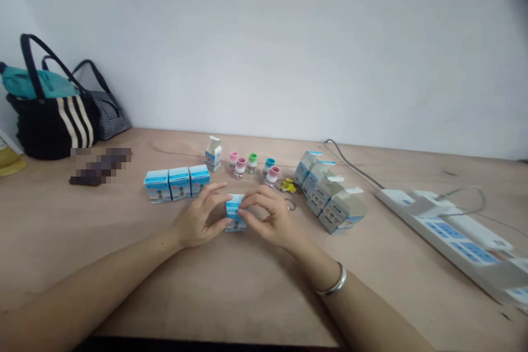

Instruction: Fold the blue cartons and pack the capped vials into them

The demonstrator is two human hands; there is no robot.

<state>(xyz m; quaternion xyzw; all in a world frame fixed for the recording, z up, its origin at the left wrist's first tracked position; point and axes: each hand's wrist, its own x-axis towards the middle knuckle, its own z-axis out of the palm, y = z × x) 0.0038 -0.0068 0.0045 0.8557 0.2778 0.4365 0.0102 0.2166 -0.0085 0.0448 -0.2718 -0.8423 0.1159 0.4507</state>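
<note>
Both hands hold one small blue and white box (235, 213) on the wooden table (247, 286). My left hand (202, 220) grips its left side with curled fingers. My right hand (270, 217) pinches its top and right side; a silver bangle (332, 283) sits on that wrist. Three closed boxes (177, 183) stand in a row just behind the left hand. One open box (213, 154) stands further back. Several small bottles with pink, green and teal caps (251, 165) stand behind the hands.
Several open boxes (330, 198) lie on their sides in a row to the right, with yellow-tagged keys (289, 187) beside them. White power strips (454, 231) with a cable lie at the far right. Two bags (58, 115) stand at the back left against the wall.
</note>
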